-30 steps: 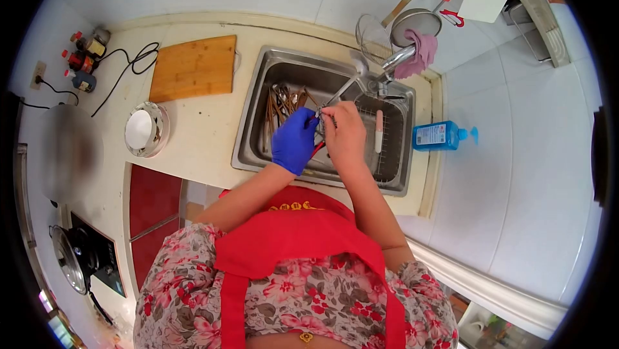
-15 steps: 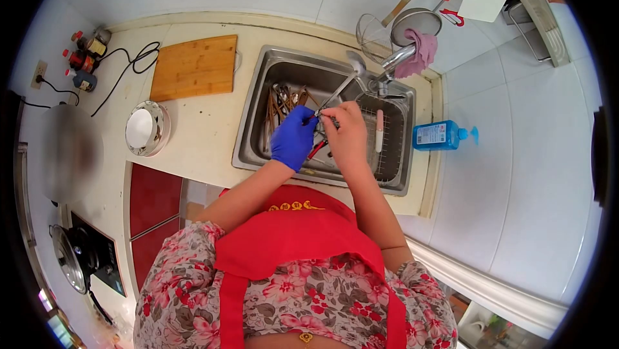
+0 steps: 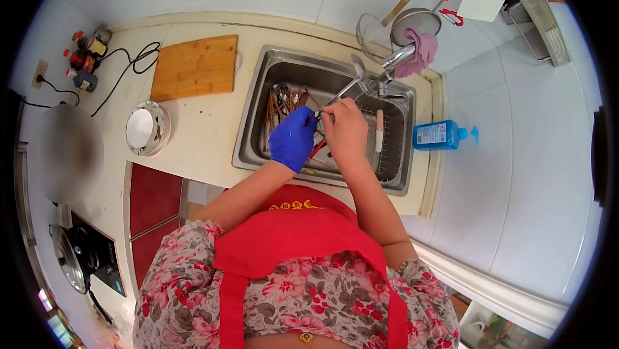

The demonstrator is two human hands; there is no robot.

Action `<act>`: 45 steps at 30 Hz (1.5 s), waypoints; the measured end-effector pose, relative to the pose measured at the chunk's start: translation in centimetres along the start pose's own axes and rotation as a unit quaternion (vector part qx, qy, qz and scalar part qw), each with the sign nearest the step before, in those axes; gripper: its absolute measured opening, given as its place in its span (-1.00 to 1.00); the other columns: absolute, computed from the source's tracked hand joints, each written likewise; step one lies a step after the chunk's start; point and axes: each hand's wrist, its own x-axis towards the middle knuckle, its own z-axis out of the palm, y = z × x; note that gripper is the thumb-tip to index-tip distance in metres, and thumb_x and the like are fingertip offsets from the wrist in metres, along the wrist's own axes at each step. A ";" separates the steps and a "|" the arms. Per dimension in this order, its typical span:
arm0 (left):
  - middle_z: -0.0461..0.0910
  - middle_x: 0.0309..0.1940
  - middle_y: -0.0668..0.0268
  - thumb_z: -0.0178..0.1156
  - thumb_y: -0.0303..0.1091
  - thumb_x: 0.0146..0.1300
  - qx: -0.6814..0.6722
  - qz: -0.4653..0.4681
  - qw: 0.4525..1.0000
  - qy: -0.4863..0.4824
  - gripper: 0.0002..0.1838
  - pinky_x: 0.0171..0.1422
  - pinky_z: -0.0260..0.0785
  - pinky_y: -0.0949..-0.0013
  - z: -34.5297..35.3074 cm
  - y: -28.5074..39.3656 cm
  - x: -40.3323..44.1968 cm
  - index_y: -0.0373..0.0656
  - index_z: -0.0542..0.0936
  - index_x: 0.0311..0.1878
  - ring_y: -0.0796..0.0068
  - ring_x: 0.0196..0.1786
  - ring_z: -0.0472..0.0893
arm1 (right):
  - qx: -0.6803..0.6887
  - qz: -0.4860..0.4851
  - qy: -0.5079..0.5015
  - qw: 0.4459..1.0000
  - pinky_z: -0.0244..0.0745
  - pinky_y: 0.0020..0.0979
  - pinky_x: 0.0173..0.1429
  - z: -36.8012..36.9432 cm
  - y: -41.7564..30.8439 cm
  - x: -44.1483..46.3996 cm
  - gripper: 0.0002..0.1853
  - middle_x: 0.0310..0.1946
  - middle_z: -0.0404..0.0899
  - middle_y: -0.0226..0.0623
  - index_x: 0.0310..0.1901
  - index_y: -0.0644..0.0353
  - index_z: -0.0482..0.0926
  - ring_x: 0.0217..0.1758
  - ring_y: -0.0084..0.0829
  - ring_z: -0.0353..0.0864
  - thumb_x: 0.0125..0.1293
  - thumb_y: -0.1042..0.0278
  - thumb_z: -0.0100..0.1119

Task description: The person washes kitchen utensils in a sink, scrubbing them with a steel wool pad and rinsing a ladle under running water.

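Note:
My left hand (image 3: 291, 137), in a blue glove, is closed over the sink. It grips the lower end of a long-handled metal utensil (image 3: 341, 92) with a broad head, perhaps a ladle or spatula; I cannot tell which. The head points up toward the faucet. My bare right hand (image 3: 347, 131) pinches at the same handle close to the left fingertips, which hide part of it. Under the hands, a red-handled item (image 3: 316, 149) lies in the steel sink (image 3: 244, 149). Chopsticks and cutlery (image 3: 282, 99) are heaped at the sink's left side.
A wire rack (image 3: 390, 165) with a pale-handled tool (image 3: 380, 131) occupies the sink's right side. The faucet (image 3: 394, 60) carries a pink cloth (image 3: 420, 52). A blue soap bottle (image 3: 433, 135) is right of the sink; a cutting board (image 3: 195, 67) and stacked bowls (image 3: 166, 131) are left.
The utensil's head has turned and now shows narrower, slightly lower and to the right. My right hand has risen a little; the left has barely moved.

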 end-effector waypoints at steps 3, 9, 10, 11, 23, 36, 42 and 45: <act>0.54 -0.39 0.09 0.16 -0.31 0.12 0.019 0.018 1.000 0.007 -0.86 -0.27 0.36 0.22 0.0 0.1 0.0 -0.10 0.52 -0.26 0.06 -0.31 0.54 | -0.018 0.007 0.020 1.000 0.40 -0.29 -0.28 0.4 0.5 0.2 -0.89 -0.43 0.42 -0.25 -0.48 0.21 0.48 -0.35 -0.20 0.48 -0.06 0.51 0.24; 0.55 -0.49 0.14 0.15 -0.31 0.14 -0.167 -0.089 0.981 -0.045 -0.86 -0.30 0.34 0.28 1.1 -1.3 0.5 -0.16 0.50 -0.31 0.23 -0.41 0.56 | 0.000 0.078 0.065 0.995 0.40 -0.31 -0.31 -1.2 0.8 1.3 -0.87 -0.39 0.45 -0.26 -0.46 0.19 0.49 -0.35 -0.22 0.50 -0.06 0.46 0.26; 0.55 -0.51 0.16 0.16 -0.32 0.14 -0.192 -0.111 0.973 -0.056 -0.86 -0.31 0.34 0.30 1.2 -1.5 0.7 -0.17 0.50 -0.31 0.28 -0.42 0.55 | -0.002 0.078 0.064 0.995 0.40 -0.31 -0.31 -1.4 0.7 1.2 -0.87 -0.39 0.45 -0.26 -0.46 0.19 0.49 -0.35 -0.22 0.50 -0.06 0.46 0.26; 0.55 -0.52 0.18 0.16 -0.32 0.14 -0.217 -0.133 0.965 -0.067 -0.86 -0.32 0.33 0.32 1.2 -1.6 0.7 -0.18 0.50 -0.31 0.32 -0.44 0.55 | -0.001 0.069 0.047 0.997 0.40 -0.32 -0.30 -1.6 0.4 1.0 -0.87 -0.38 0.45 -0.26 -0.45 0.19 0.50 -0.35 -0.22 0.50 -0.05 0.46 0.26; 0.56 -0.39 0.11 0.17 -0.32 0.11 -0.024 -0.019 1.000 0.005 -0.86 -0.28 0.37 0.25 0.3 0.1 0.0 -0.07 0.53 -0.25 0.10 -0.30 0.56 | 0.019 0.008 0.006 1.000 0.39 -0.28 -0.30 0.1 0.3 0.6 -0.89 -0.43 0.43 -0.24 -0.48 0.23 0.49 -0.37 -0.19 0.48 -0.06 0.52 0.25; 0.54 -0.49 0.20 0.14 -0.30 0.14 -0.155 -0.124 0.978 -0.060 -0.85 -0.29 0.33 0.31 0.5 -1.4 0.1 -0.15 0.50 -0.29 0.30 -0.43 0.53 | 0.044 0.068 0.006 0.997 0.39 -0.33 -0.27 -0.5 1.4 0.8 -0.90 -0.41 0.48 -0.25 -0.49 0.23 0.54 -0.32 -0.20 0.50 -0.08 0.48 0.28; 0.52 -0.52 0.26 0.18 -0.35 0.11 -0.151 -0.075 0.985 -0.030 -0.85 -0.33 0.32 0.38 0.6 -1.1 0.0 -0.20 0.51 -0.30 0.48 -0.48 0.47 | 0.088 0.094 -0.029 0.991 0.39 -0.32 -0.27 -0.3 0.9 0.5 -0.90 -0.42 0.48 -0.25 -0.50 0.21 0.55 -0.33 -0.21 0.50 -0.08 0.46 0.29; 0.54 -0.48 0.17 0.18 -0.32 0.11 -0.097 -0.074 0.992 -0.021 -0.86 -0.32 0.34 0.32 0.1 -0.4 -0.2 -0.14 0.51 -0.29 0.29 -0.45 0.53 | 0.068 0.093 -0.040 0.992 0.37 -0.36 -0.24 -0.2 0.8 0.6 -0.88 -0.47 0.47 -0.26 -0.51 0.23 0.55 -0.35 -0.25 0.50 -0.12 0.48 0.31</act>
